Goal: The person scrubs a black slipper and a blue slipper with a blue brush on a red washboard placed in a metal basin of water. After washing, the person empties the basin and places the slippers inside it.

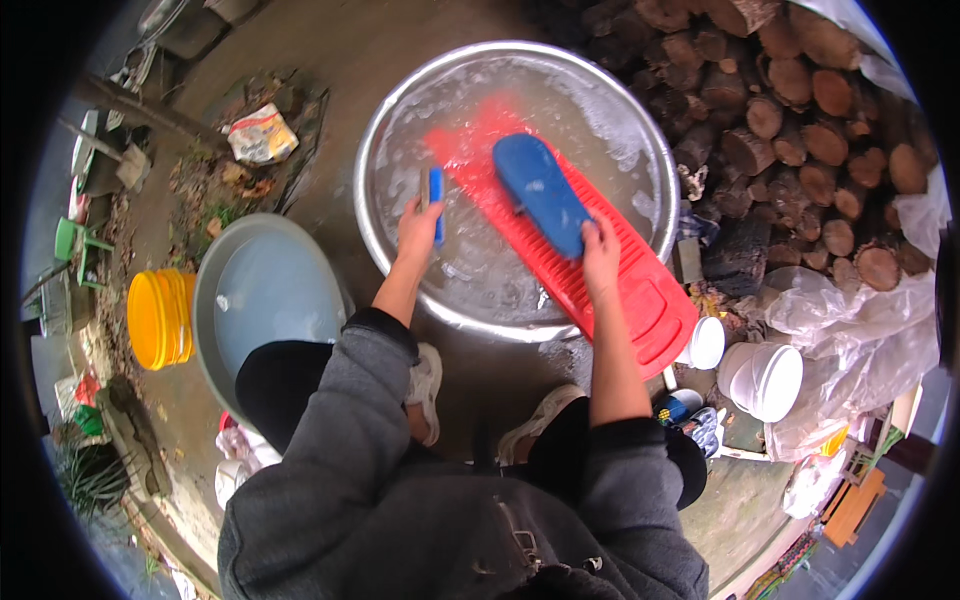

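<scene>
My left hand [420, 232] grips a scrub brush [436, 196] with blue bristles and a pale back, held over the left side of a large round metal basin [364, 187]. In my right hand [602, 251] is one end of a blue shoe or slipper [538, 187], its flat side facing up. Beneath the shoe a red plastic washboard [645, 300] slants across the basin. Its upper end dips into cloudy, sudsy water [480, 262], and its lower end rests over the near right rim.
To the left stand a grey tub [202, 300] of bluish water and a yellow bucket [154, 319]. Stacked logs [765, 120] fill the upper right. White buckets [761, 379] and some footwear [694, 424] sit by my right leg. A crumpled printed bag [262, 135] lies among leaves.
</scene>
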`<action>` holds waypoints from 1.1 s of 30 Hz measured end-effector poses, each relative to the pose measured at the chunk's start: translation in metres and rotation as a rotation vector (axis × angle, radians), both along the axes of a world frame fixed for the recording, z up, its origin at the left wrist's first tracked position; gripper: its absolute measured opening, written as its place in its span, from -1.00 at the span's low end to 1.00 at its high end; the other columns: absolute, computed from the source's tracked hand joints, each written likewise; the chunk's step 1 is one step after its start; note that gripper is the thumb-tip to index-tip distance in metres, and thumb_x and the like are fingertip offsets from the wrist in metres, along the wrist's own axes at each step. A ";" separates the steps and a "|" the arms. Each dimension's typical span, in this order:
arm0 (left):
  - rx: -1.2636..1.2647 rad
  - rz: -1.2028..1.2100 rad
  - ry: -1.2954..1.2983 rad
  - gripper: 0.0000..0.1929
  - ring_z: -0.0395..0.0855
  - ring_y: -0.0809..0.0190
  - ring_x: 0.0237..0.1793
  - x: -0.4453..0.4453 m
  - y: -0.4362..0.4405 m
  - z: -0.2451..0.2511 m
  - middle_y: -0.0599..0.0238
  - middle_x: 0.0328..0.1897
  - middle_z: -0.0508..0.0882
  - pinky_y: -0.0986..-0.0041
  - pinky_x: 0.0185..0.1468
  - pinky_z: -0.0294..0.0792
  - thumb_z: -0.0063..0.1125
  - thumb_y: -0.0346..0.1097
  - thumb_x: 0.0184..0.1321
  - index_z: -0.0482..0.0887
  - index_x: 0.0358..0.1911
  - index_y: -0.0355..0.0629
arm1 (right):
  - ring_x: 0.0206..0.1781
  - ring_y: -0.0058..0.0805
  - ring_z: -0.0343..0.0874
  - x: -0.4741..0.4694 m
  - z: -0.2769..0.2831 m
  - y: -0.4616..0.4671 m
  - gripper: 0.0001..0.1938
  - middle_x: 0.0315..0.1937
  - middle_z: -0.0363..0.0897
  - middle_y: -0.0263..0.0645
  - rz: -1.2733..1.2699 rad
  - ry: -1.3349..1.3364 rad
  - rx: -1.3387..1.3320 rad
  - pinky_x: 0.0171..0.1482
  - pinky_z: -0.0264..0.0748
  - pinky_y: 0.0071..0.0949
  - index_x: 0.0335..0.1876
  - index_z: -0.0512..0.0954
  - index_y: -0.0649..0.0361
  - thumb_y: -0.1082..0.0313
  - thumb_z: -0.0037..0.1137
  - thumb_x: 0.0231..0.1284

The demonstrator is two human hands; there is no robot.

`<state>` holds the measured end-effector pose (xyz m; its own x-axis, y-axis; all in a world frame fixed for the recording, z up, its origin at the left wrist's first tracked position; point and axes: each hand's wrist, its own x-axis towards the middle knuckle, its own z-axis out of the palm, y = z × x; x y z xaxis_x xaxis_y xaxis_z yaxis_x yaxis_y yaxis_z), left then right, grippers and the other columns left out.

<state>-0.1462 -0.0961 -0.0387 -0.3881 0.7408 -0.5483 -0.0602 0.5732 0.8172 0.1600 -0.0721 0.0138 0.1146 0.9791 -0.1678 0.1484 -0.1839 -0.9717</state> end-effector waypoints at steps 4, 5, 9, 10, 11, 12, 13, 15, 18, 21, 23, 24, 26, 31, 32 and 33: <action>0.023 -0.128 0.356 -0.29 0.51 -0.19 0.25 0.029 0.006 -0.045 -0.30 0.26 0.51 0.07 0.30 0.33 0.12 0.10 0.25 0.36 0.39 -0.17 | 0.02 0.05 0.63 0.007 0.003 -0.041 -0.63 0.02 0.63 -0.02 -0.064 -0.540 -0.009 0.09 0.51 -0.13 0.27 0.48 -0.08 0.07 -0.14 0.46; 0.108 -0.128 0.363 -0.27 0.47 -0.24 0.28 0.050 -0.001 -0.039 -0.35 0.29 0.48 0.06 0.32 0.30 0.11 0.13 0.26 0.34 0.43 -0.10 | 0.01 0.05 0.63 0.006 0.002 -0.042 -0.63 0.01 0.64 -0.03 -0.063 -0.560 0.061 0.08 0.51 -0.12 0.26 0.48 -0.08 0.07 -0.15 0.46; 0.133 -0.147 0.657 -0.43 0.55 -0.28 0.09 0.138 -0.038 0.041 -0.15 0.19 0.46 0.03 0.19 0.39 0.07 0.06 0.32 0.35 0.43 0.40 | -0.03 0.03 0.66 0.006 -0.007 -0.034 -0.62 -0.01 0.66 -0.07 -0.077 -0.591 0.032 0.01 0.53 -0.10 0.24 0.49 -0.11 0.00 -0.17 0.47; 0.096 -0.220 0.621 -0.44 0.58 -0.24 0.03 0.154 -0.047 0.065 -0.08 0.13 0.45 0.05 0.12 0.43 0.06 0.04 0.32 0.37 0.41 0.43 | -0.04 0.00 0.67 0.005 -0.009 -0.033 -0.63 -0.04 0.67 -0.07 -0.076 -0.591 0.050 0.01 0.54 -0.13 0.24 0.49 -0.12 -0.02 -0.17 0.48; 0.046 -0.307 0.625 -0.46 0.60 -0.21 -0.04 0.164 -0.045 0.087 -0.02 0.07 0.44 0.06 0.05 0.47 0.06 0.02 0.32 0.38 0.40 0.46 | -0.05 -0.02 0.68 0.005 -0.012 -0.031 -0.63 -0.07 0.67 -0.06 -0.076 -0.584 0.042 0.00 0.54 -0.16 0.23 0.50 -0.14 -0.04 -0.18 0.49; 0.035 -0.545 0.668 -0.46 0.62 -0.15 -0.12 0.169 -0.036 0.105 0.02 0.02 0.44 0.07 -0.06 0.51 0.09 0.02 0.29 0.40 0.38 0.49 | -0.07 -0.04 0.68 0.004 -0.014 -0.029 -0.62 -0.09 0.69 -0.09 -0.044 -0.601 0.034 -0.03 0.56 -0.18 0.22 0.52 -0.12 -0.04 -0.16 0.48; 0.201 -0.809 0.767 -0.48 0.63 -0.13 -0.12 0.170 -0.024 0.118 0.03 0.02 0.44 0.06 -0.09 0.51 0.07 0.04 0.32 0.40 0.38 0.50 | -0.07 -0.03 0.68 0.003 -0.017 -0.028 -0.62 -0.09 0.69 -0.09 -0.041 -0.634 0.082 -0.03 0.56 -0.17 0.23 0.51 -0.12 -0.05 -0.16 0.48; -0.040 -0.863 0.833 -0.51 0.64 -0.14 -0.10 0.161 0.016 0.125 -0.01 0.04 0.44 0.04 -0.10 0.52 0.02 0.05 0.35 0.41 0.37 0.48 | -0.08 -0.03 0.68 -0.001 -0.020 -0.026 -0.62 -0.10 0.69 -0.09 0.004 -0.682 0.087 -0.05 0.56 -0.17 0.23 0.51 -0.13 -0.05 -0.14 0.47; 0.088 -0.574 0.912 -0.52 0.64 -0.19 -0.07 0.152 0.046 0.108 -0.08 0.07 0.43 0.02 -0.08 0.52 -0.04 0.04 0.39 0.39 0.38 0.41 | -0.10 -0.02 0.68 -0.012 -0.025 -0.013 -0.63 -0.12 0.69 -0.08 0.021 -0.690 0.047 -0.10 0.57 -0.12 0.23 0.51 -0.15 -0.05 -0.14 0.46; 0.168 -0.493 0.985 -0.50 0.68 -0.23 -0.21 0.157 0.026 0.080 -0.14 0.15 0.44 0.03 -0.15 0.54 -0.01 -0.01 0.36 0.38 0.39 0.42 | -0.09 0.00 0.67 -0.020 -0.027 -0.003 -0.65 -0.09 0.68 -0.09 0.001 -0.729 0.007 -0.12 0.57 -0.06 0.20 0.51 -0.14 -0.02 -0.16 0.47; 0.134 -0.643 0.920 -0.49 0.68 -0.23 -0.18 0.159 0.009 0.067 -0.14 0.16 0.43 0.01 -0.10 0.53 -0.02 0.00 0.36 0.37 0.40 0.41 | -0.08 0.01 0.67 -0.020 -0.027 0.002 -0.65 -0.06 0.67 -0.09 -0.045 -0.757 0.003 -0.11 0.56 -0.04 0.20 0.51 -0.14 -0.02 -0.16 0.47; 0.176 -0.638 0.949 -0.49 0.68 -0.23 -0.16 0.159 0.005 0.063 -0.14 0.16 0.43 -0.01 -0.09 0.52 -0.01 0.00 0.36 0.38 0.40 0.42 | -0.07 0.01 0.67 -0.020 -0.026 0.003 -0.65 -0.01 0.65 -0.08 -0.036 -0.758 0.023 -0.10 0.56 -0.03 0.20 0.51 -0.14 -0.01 -0.16 0.47; 0.051 -0.778 0.919 -0.49 0.67 -0.23 -0.13 0.150 0.016 0.060 -0.15 0.15 0.43 -0.04 -0.06 0.51 -0.01 0.01 0.36 0.38 0.40 0.42 | -0.07 0.01 0.67 -0.019 -0.025 0.003 -0.65 -0.01 0.66 -0.08 0.030 -0.794 0.001 -0.11 0.56 -0.04 0.21 0.51 -0.15 0.00 -0.16 0.47; 0.100 -0.544 0.920 -0.51 0.66 -0.24 -0.12 0.131 0.082 0.062 -0.14 0.15 0.43 -0.05 -0.05 0.51 0.01 0.00 0.33 0.41 0.36 0.41 | -0.08 0.00 0.67 -0.021 -0.025 0.007 -0.64 0.00 0.66 -0.07 0.047 -0.790 -0.007 -0.11 0.56 -0.06 0.23 0.51 -0.15 0.01 -0.16 0.47; 0.136 -0.436 0.930 -0.51 0.65 -0.24 -0.11 0.135 0.083 0.062 -0.13 0.14 0.43 -0.04 -0.05 0.51 0.01 0.00 0.33 0.42 0.35 0.40 | -0.07 -0.01 0.67 -0.023 -0.025 0.007 -0.64 0.00 0.66 -0.07 0.028 -0.776 0.019 -0.11 0.56 -0.07 0.23 0.51 -0.14 0.01 -0.16 0.48; 0.076 -0.537 0.879 -0.52 0.65 -0.24 -0.11 0.141 0.080 0.060 -0.12 0.12 0.43 -0.04 -0.04 0.50 0.01 -0.01 0.33 0.43 0.35 0.40 | -0.07 -0.01 0.67 -0.024 -0.026 0.008 -0.64 0.00 0.66 -0.07 0.012 -0.769 0.027 -0.11 0.56 -0.07 0.23 0.51 -0.13 0.02 -0.16 0.48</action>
